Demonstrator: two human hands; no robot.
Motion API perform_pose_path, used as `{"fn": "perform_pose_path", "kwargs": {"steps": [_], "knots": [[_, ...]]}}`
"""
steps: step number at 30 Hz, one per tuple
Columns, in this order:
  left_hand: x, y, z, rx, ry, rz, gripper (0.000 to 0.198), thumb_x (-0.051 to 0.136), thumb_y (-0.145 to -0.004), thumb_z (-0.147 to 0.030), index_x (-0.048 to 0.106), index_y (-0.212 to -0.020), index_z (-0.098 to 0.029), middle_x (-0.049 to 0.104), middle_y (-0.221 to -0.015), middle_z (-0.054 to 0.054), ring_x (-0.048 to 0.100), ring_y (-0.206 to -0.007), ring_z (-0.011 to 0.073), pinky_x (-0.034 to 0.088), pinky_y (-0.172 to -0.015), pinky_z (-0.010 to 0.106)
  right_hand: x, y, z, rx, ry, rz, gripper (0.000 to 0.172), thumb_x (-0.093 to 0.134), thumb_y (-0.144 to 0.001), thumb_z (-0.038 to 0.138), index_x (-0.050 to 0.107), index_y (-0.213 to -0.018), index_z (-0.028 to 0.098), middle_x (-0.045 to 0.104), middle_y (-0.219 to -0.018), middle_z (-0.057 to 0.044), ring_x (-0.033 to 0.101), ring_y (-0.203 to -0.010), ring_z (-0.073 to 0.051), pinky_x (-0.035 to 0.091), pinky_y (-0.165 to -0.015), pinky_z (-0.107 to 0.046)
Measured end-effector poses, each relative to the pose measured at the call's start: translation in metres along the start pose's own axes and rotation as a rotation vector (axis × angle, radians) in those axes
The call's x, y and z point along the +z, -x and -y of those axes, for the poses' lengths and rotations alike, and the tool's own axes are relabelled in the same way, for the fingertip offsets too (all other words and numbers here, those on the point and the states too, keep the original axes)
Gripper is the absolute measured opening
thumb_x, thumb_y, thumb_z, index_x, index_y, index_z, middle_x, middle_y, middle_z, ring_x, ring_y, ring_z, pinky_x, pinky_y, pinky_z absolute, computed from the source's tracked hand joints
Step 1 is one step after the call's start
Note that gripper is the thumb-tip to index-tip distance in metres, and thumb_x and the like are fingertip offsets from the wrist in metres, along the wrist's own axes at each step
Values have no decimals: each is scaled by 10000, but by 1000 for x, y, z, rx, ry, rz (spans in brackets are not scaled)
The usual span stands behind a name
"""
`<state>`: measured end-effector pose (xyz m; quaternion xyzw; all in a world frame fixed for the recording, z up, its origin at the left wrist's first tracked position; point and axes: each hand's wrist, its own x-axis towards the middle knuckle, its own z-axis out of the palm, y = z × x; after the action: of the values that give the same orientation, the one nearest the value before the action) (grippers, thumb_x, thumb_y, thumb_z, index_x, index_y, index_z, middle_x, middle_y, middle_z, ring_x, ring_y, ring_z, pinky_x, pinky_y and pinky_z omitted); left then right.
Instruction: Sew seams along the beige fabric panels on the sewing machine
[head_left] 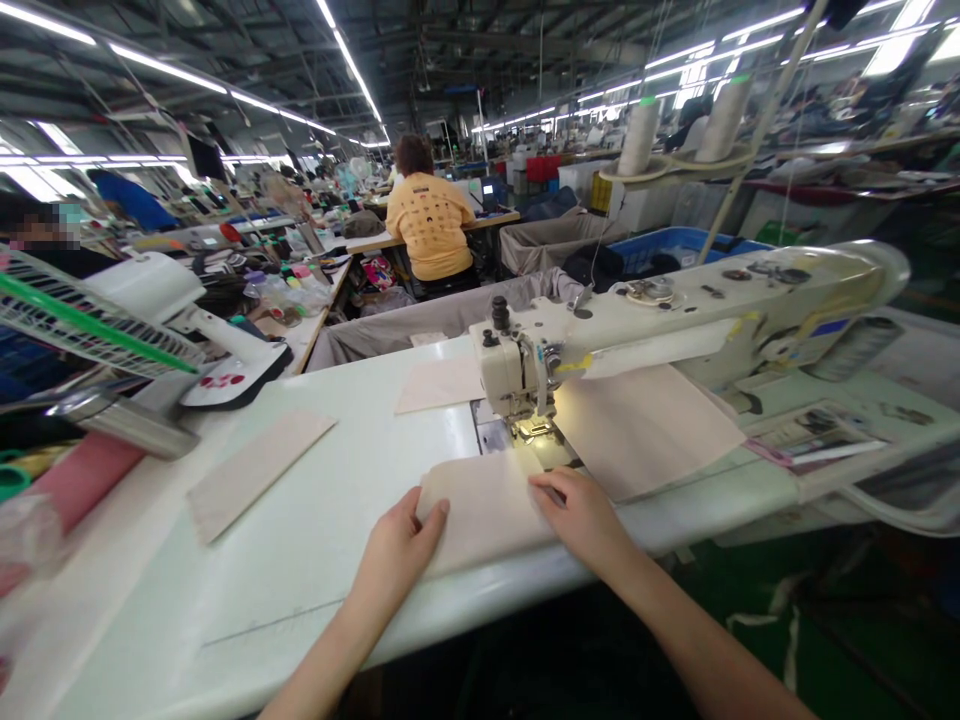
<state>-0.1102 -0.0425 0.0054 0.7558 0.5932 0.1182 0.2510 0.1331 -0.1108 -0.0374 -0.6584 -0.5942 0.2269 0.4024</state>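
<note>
My left hand (401, 548) and my right hand (577, 517) rest on a beige fabric panel (480, 515) lying on the white sewing table (322, 500). The left hand holds the panel's near left edge, and the right fingers press on its right side. The panel's far end reaches under the presser foot (534, 428) of an industrial sewing machine (697, 315), where a small lamp lights it. A larger beige panel (645, 430) lies past the needle area, beneath the machine arm, and partly overlaps the near panel.
A loose panel (259, 475) lies to my left, another (439, 385) behind the machine head. Thread cones (639, 135) stand at the back right. Left of the table are a white appliance (225, 370) and pink roll (82, 480). A co-worker in a yellow shirt (431, 225) sits ahead.
</note>
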Motion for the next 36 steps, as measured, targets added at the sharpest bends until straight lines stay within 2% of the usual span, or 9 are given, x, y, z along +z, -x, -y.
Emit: {"fn": "perform_pose_path", "kwargs": {"steps": [6, 8, 10, 12, 14, 18, 21, 26, 36], "knots": [[-2, 1, -10, 7, -314, 42, 230, 445, -944, -343, 603, -882, -187, 691, -739, 68, 680, -689, 248, 480, -638, 314, -4, -5, 6, 20, 80, 56, 205, 562, -897, 179, 760, -937, 210, 720, -887, -54, 679, -815, -194, 525, -779, -301], [0, 1, -17, 40, -453, -60, 195, 510, -911, -296, 624, -1006, -168, 713, -884, 115, 703, -773, 284, 522, -660, 350, -9, -4, 11, -20, 196, 83, 201, 565, -909, 182, 761, -917, 223, 709, -885, -58, 676, -817, -206, 537, -773, -321], [8, -1, -26, 207, -496, -245, 382, 556, -862, -212, 579, -1240, -165, 674, -1179, 178, 687, -1014, 337, 559, -797, 432, -15, -2, 14, -127, 338, 87, 170, 590, -911, 201, 757, -897, 229, 701, -971, -87, 666, -915, -249, 550, -807, -372], [22, -4, -35, 491, -424, -332, 598, 538, -847, -127, 444, -1435, -187, 523, -1451, 178, 545, -1299, 339, 497, -1013, 490, -18, 1, 11, -284, 412, 63, 147, 610, -905, 197, 748, -947, 222, 675, -1167, -121, 618, -1110, -301, 538, -922, -440], [40, -8, -41, 721, -299, -220, 614, 492, -914, -145, 350, -1509, -189, 434, -1545, 152, 448, -1407, 286, 439, -1109, 477, -18, 3, 4, -411, 389, 56, 214, 580, -917, 166, 726, -1065, 217, 635, -1301, -125, 566, -1233, -304, 499, -1028, -469], [61, -16, -43, 763, -272, -47, 545, 493, -1005, -389, 413, -1491, -156, 474, -1516, 173, 398, -1442, 299, 367, -1155, 532, -8, 2, -14, -432, 287, 56, 360, 500, -936, 147, 642, -1264, 184, 651, -1302, -137, 605, -1218, -272, 507, -1056, -460], [53, -27, -38, 752, -311, 10, 543, 479, -1016, -424, 429, -1488, -161, 434, -1546, 159, 364, -1463, 288, 309, -1185, 536, 2, -7, -18, -417, 227, 43, 394, 511, -928, 172, 615, -1308, 157, 633, -1330, -160, 592, -1246, -282, 490, -1079, -483], [32, -47, -33, 764, -310, 88, 543, 472, -1020, -439, 428, -1494, -179, 398, -1574, 134, 346, -1473, 276, 296, -1191, 521, 10, -23, -15, -412, 163, 11, 369, 514, -926, 181, 636, -1274, 188, 644, -1307, -145, 572, -1261, -276, 453, -1108, -527], [32, -52, -30, 784, -325, 110, 546, 450, -1026, -450, 415, -1507, -194, 375, -1589, 120, 323, -1485, 265, 265, -1206, 509, 11, -22, -14, -415, 189, -5, 358, 526, -931, 174, 631, -1273, 166, 638, -1310, -154, 569, -1258, -281, 471, -1096, -520]]}}
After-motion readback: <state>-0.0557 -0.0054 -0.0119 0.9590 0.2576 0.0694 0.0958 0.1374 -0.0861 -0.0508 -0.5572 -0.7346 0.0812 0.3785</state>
